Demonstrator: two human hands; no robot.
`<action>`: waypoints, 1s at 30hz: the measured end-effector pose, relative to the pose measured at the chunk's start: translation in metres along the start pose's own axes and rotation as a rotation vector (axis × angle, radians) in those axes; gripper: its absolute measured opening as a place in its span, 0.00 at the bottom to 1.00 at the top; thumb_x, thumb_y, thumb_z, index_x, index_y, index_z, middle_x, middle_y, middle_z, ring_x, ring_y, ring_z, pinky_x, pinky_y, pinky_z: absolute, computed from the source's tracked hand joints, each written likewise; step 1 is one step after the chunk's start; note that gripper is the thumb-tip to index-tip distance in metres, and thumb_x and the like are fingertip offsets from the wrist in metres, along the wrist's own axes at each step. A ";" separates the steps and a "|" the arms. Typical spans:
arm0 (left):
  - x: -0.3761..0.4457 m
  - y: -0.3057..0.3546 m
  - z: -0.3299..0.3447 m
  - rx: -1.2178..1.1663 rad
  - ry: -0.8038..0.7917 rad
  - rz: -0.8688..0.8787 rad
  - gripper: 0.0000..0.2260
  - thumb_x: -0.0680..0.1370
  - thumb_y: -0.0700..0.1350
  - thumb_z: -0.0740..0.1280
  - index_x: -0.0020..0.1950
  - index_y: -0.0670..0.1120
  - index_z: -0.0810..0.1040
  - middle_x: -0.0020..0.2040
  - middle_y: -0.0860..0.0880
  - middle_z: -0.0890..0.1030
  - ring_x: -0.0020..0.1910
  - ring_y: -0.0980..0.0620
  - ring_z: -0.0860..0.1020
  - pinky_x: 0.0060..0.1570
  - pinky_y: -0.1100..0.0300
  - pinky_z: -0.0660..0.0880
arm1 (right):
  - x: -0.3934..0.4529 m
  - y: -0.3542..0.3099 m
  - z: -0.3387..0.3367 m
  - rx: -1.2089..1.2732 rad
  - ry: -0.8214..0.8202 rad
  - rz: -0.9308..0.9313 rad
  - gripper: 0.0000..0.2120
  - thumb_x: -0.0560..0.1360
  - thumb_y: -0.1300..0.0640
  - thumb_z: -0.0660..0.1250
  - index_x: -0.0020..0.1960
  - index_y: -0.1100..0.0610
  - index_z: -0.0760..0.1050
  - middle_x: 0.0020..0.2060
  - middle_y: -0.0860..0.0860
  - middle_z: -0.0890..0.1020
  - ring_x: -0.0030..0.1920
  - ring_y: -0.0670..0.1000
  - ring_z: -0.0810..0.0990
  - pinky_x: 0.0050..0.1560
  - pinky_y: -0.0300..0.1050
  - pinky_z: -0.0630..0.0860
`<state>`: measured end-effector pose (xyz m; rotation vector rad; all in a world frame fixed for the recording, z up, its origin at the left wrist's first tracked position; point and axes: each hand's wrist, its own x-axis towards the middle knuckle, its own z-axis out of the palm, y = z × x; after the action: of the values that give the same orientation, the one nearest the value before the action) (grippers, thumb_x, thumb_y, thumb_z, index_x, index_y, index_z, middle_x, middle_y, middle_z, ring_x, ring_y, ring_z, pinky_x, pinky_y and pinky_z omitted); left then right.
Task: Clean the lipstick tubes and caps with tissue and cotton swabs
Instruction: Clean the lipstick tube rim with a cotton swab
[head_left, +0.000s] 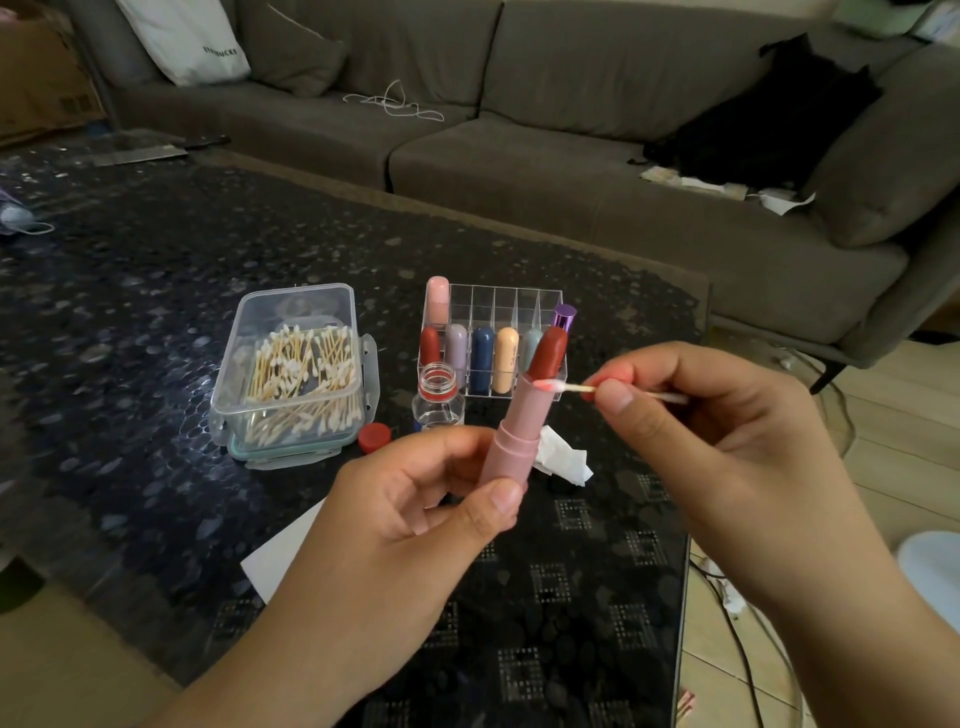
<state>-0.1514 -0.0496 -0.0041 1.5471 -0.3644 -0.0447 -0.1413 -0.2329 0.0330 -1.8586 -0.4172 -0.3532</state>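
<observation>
Above the dark table (156, 322), left hand (410, 525) grips pink lipstick tube (511, 431) at its base, thumb and fingers curled round it, red bullet extended. Right hand (727, 431) pinches cotton swab (566, 387); its reddened tip touches the tube rim. Behind: clear organizer (498, 306) holding capped lipsticks, swab box (296, 374), open bottle (438, 397), red cap (374, 437), crumpled tissue (563, 460).

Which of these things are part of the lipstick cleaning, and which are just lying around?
In use: pink lipstick in the left hand; swab in the right hand; swab box; tissue; open bottle; red cap; lipstick rack.

Lying about: sofa; white bag; cable; black cloth.
</observation>
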 end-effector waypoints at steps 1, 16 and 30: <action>0.000 0.000 0.000 0.000 -0.001 0.002 0.14 0.66 0.55 0.69 0.51 0.60 0.81 0.44 0.52 0.85 0.44 0.53 0.83 0.42 0.69 0.76 | 0.000 -0.001 0.001 0.005 0.003 0.004 0.07 0.70 0.48 0.70 0.43 0.51 0.80 0.30 0.59 0.74 0.30 0.55 0.68 0.29 0.33 0.66; -0.001 0.000 0.001 -0.055 0.000 -0.015 0.14 0.66 0.54 0.69 0.51 0.59 0.82 0.44 0.50 0.85 0.43 0.52 0.83 0.43 0.69 0.77 | 0.002 0.004 -0.002 0.105 -0.015 0.031 0.09 0.68 0.47 0.68 0.40 0.52 0.81 0.29 0.63 0.67 0.28 0.53 0.62 0.27 0.35 0.61; -0.001 -0.003 0.002 -0.103 -0.049 -0.043 0.13 0.66 0.53 0.69 0.50 0.56 0.83 0.44 0.49 0.85 0.43 0.50 0.83 0.47 0.63 0.78 | 0.005 0.008 -0.004 0.195 0.006 0.066 0.07 0.65 0.47 0.68 0.36 0.49 0.81 0.27 0.61 0.64 0.29 0.51 0.62 0.27 0.33 0.60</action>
<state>-0.1526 -0.0509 -0.0074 1.4538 -0.3617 -0.1331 -0.1335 -0.2387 0.0299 -1.6764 -0.3722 -0.2633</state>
